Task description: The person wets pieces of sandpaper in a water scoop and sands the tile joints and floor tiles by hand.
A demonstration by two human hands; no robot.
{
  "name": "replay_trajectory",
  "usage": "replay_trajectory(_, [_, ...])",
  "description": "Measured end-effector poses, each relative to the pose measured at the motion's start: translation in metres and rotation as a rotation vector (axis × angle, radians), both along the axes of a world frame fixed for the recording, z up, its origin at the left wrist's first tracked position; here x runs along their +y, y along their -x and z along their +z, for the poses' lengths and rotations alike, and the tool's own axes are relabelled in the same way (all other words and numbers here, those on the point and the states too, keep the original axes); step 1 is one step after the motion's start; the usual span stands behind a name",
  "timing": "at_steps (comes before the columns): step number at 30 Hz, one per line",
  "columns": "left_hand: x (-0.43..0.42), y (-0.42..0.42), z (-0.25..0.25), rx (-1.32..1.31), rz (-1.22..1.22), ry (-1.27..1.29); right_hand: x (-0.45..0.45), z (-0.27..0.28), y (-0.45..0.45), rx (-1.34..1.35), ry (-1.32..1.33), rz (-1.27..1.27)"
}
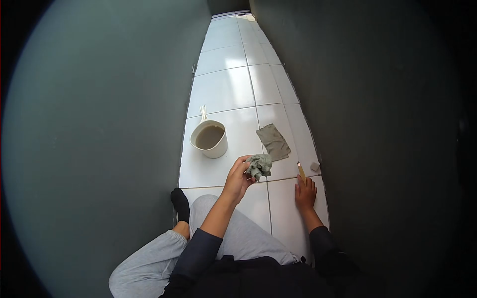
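Note:
My left hand (240,178) is closed on a crumpled grey-green lump (260,166), which looks like clay or wet cloth, held above the tiles. Down at the right, my right hand (305,191) rests low over the floor with its fingers around a thin yellowish tool (301,171) that has a dark tip. A folded grey-green cloth (274,142) lies flat on the floor beyond my hands. To its left stands a white dipper (216,148) with a handle, holding murky brownish liquid (209,136).
A small pale block (315,166) lies near the right wall (377,129). White floor tiles (223,89) run away between that wall and the left wall (109,114). My crossed legs in grey trousers (149,258) and a black-socked foot (180,204) are close below.

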State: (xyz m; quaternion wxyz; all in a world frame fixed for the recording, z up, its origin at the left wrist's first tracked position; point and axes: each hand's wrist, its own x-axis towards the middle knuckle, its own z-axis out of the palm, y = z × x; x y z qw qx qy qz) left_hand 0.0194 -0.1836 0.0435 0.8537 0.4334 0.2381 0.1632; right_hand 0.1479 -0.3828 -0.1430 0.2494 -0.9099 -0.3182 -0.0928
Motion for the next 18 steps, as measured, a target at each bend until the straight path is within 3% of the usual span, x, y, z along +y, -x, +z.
replay_trajectory(9, [-0.062,0.037,-0.069,-0.009,-0.082,0.297,-0.129,0.020,0.078,0.176,0.059,-0.077])
replay_trajectory(16, [-0.073,0.036,-0.092,0.041,-0.164,0.304,-0.202,0.033,0.131,0.388,0.393,-0.151])
replay_trajectory(18, [-0.067,0.034,-0.104,0.009,-0.169,0.307,-0.186,0.057,0.129,0.497,0.654,-0.157])
